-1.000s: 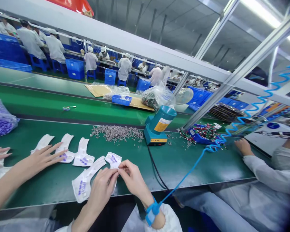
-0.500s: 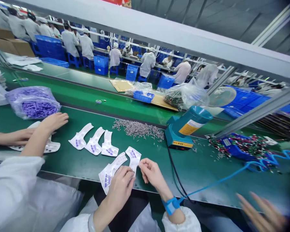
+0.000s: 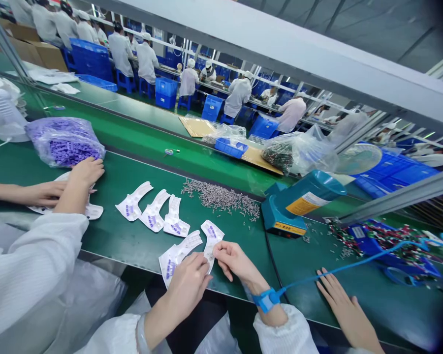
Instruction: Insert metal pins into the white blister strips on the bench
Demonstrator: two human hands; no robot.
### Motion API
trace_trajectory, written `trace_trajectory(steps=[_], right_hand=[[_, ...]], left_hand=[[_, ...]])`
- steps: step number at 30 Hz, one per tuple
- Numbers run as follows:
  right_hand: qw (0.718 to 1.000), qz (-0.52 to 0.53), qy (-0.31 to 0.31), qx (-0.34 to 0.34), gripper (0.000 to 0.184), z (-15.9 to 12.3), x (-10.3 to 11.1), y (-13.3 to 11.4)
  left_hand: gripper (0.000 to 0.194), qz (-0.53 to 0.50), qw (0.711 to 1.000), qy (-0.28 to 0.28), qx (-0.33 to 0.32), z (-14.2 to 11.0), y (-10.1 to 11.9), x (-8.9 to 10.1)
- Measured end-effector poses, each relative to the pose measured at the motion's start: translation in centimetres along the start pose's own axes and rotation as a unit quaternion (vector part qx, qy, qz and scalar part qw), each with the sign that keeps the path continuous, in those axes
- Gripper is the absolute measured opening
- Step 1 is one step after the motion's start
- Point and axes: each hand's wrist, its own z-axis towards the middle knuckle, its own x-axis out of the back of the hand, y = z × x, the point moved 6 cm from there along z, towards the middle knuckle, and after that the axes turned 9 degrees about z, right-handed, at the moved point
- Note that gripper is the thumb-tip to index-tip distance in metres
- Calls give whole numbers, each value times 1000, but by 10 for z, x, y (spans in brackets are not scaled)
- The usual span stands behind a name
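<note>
My left hand (image 3: 187, 284) has its fingers curled on the lower end of a curved white plastic part (image 3: 211, 235) with purple pieces in it. My right hand (image 3: 232, 259), with a blue wrist strap (image 3: 266, 299), is pinched at that part's right edge; whatever is between the fingertips is too small to make out. Under and beside my left hand lies a second white plastic part (image 3: 172, 258). Three similar white parts (image 3: 153, 211) lie in a row farther left. A pile of small screws (image 3: 221, 197) lies beyond my hands.
A teal machine (image 3: 299, 204) with a black cable stands right of the screws. Farther right is a blue tray of coloured wires (image 3: 382, 236). A co-worker's hands (image 3: 83, 179) work at left by a bag of purple pieces (image 3: 68, 142). Another person's hand (image 3: 345, 307) rests at right.
The view has tilted and shifted slightly. My right fingertips have moved in against the white part's edge. The other person's hand at right has come onto the table.
</note>
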Motion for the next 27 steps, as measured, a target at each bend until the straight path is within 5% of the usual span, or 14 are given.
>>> trace_trajectory(steps=[27], right_hand=[[999,-11,2,-42,44,12,0,9]], left_hand=[[12,19,999,-35,26,1,-2,-3]])
